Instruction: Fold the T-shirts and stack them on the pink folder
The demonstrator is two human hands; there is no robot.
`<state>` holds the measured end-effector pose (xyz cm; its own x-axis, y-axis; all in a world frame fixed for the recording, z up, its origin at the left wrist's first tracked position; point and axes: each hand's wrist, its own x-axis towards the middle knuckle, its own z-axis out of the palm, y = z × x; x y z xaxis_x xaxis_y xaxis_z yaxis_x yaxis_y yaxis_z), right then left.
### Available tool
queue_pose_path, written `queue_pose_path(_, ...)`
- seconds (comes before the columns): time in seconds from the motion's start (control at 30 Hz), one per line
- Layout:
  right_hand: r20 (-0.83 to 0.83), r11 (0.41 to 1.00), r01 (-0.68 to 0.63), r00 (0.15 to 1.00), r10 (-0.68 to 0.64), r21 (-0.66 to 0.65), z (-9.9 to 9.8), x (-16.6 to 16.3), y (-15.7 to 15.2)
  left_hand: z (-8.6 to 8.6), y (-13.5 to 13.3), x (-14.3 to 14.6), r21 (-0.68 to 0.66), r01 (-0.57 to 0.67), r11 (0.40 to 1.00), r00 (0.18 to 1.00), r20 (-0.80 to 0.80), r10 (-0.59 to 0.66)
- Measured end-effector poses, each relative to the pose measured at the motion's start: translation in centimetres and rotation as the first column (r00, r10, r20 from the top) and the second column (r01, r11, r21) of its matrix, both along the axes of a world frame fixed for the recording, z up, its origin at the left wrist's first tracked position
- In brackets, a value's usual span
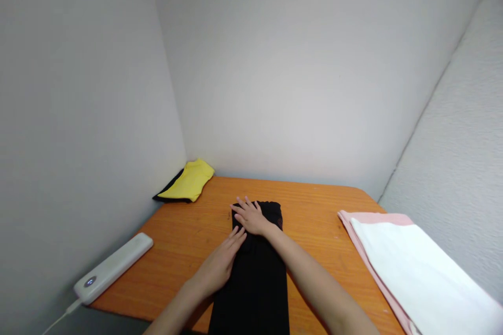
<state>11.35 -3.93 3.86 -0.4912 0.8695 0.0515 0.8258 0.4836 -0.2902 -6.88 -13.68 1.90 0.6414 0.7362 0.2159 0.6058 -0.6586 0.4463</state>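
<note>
A long black garment [257, 277] lies folded in a narrow strip down the middle of the orange wooden table [314, 209]. My right hand [250, 216] lies flat on its far end, fingers spread and pointing left. My left hand [220, 264] rests open on the garment's left edge, fingers stretched forward and together. Neither hand grips the cloth.
A folded yellow cloth [189, 180] on a black one sits in the far left corner. A white power bank [112, 268] with a cable lies at the left edge. A white cloth [412, 267] on a pink one covers the right side. Walls close in on three sides.
</note>
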Motion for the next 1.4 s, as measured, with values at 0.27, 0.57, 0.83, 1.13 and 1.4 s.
queue_pose_path(0.27, 0.047, 0.986, -0.042, 0.998, 0.035, 0.160, -1.3, 0.3, 0.4, -2.9, 0.2, 0.2, -0.009, 0.030, 1.000, 0.981, -0.192, -0.031)
queue_pose_path(0.57, 0.053, 0.974, -0.137, 0.990, 0.129, 0.179, -1.3, 1.1, 1.5, -3.0, -1.0, 3.6, 0.099, -0.076, 0.992, 0.966, -0.238, 0.098)
queue_pose_path(0.83, 0.065, 0.970, -0.061, 0.997, 0.047, 0.234, 0.6, 2.0, -2.0, 1.2, -2.4, 1.9, -0.037, -0.036, 0.999, 0.992, -0.122, 0.031)
queue_pose_path(1.13, -0.041, 0.983, -0.181, 0.983, 0.181, -0.006, 0.3, 10.6, -14.9, 1.6, -5.6, -1.9, 0.013, 0.031, 0.999, 0.988, -0.154, -0.029)
queue_pose_path(1.4, -0.039, 0.977, -0.178, 0.984, 0.174, -0.121, 1.2, 14.5, -22.8, 0.7, -9.9, -0.7, -0.009, 0.254, 0.967, 0.932, -0.267, -0.247)
